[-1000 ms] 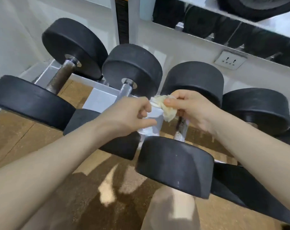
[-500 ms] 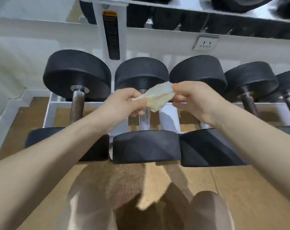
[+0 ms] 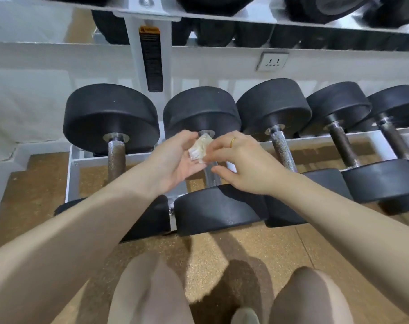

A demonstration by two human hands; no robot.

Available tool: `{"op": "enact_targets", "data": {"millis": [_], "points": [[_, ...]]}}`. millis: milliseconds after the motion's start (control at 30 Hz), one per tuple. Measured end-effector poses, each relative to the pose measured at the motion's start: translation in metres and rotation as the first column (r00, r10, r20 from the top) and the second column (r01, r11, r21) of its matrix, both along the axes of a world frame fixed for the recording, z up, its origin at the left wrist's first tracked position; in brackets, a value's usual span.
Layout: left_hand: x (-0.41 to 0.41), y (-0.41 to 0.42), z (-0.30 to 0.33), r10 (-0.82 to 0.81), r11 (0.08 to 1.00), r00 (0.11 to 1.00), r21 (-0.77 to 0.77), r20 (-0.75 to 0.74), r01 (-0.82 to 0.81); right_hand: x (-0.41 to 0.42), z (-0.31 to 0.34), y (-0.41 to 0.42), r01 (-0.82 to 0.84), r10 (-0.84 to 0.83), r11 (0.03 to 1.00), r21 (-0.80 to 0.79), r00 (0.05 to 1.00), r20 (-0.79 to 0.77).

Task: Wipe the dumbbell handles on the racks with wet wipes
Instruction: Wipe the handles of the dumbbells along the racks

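A crumpled, yellowed wet wipe (image 3: 200,148) sits between my two hands, above the second dumbbell's handle (image 3: 211,177). My left hand (image 3: 175,162) is palm up with the wipe lying against its fingers. My right hand (image 3: 240,164), with a gold ring, pinches the wipe's right edge between thumb and fingers. Several black dumbbells lie in a row on the white lower rack (image 3: 73,160). The leftmost handle (image 3: 116,160) and the third handle (image 3: 283,153) are bare metal; the handles further right (image 3: 342,146) look dark and rusty.
An upper shelf (image 3: 257,15) with more black weights hangs overhead. A white rack post with a black label (image 3: 150,59) stands behind the dumbbells, and a wall socket (image 3: 272,60) sits at the right. My knees (image 3: 149,291) are over the cork floor.
The view has shifted to face the rack squarely. The wipe, stretched flat between both hands half a second ago, is now bunched into a small wad in my left palm.
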State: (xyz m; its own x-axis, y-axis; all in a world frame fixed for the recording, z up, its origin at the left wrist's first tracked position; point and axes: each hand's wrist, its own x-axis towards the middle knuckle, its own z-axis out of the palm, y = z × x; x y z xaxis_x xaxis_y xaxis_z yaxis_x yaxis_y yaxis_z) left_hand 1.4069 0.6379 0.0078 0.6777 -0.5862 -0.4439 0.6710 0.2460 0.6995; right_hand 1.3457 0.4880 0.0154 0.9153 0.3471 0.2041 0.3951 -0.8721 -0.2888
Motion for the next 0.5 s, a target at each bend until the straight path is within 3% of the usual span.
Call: {"op": "enact_targets", "data": {"millis": [67,133,233,267,367,500], "points": [[-0.002,0.002,-0.006,-0.089,0.994,0.990,0.076,0.113,0.080,-0.001,0.001,-0.003,-0.053,0.057,0.996,0.070,0.997,-0.052],[-0.005,0.001,-0.015,-0.096,0.991,0.977,0.112,0.193,0.075,0.000,0.001,-0.006,-0.017,0.045,0.958,0.286,0.995,-0.090],[-0.011,-0.003,-0.025,-0.052,0.991,0.977,0.133,0.207,0.024,0.006,-0.004,-0.012,0.270,-0.192,0.815,0.513,0.961,-0.201],[-0.013,-0.004,-0.027,-0.063,0.987,0.971,0.159,0.231,0.026,0.009,-0.006,-0.015,0.361,-0.216,0.761,0.539,0.924,-0.314],[-0.016,-0.005,-0.031,-0.071,0.968,0.945,0.250,0.318,-0.011,0.015,-0.010,-0.021,0.489,-0.030,0.627,0.606,0.792,-0.609],[-0.012,-0.005,-0.035,-0.008,0.919,0.916,0.364,0.401,-0.151,0.016,-0.013,-0.017,0.438,0.001,0.698,0.566,0.790,-0.613]]}}
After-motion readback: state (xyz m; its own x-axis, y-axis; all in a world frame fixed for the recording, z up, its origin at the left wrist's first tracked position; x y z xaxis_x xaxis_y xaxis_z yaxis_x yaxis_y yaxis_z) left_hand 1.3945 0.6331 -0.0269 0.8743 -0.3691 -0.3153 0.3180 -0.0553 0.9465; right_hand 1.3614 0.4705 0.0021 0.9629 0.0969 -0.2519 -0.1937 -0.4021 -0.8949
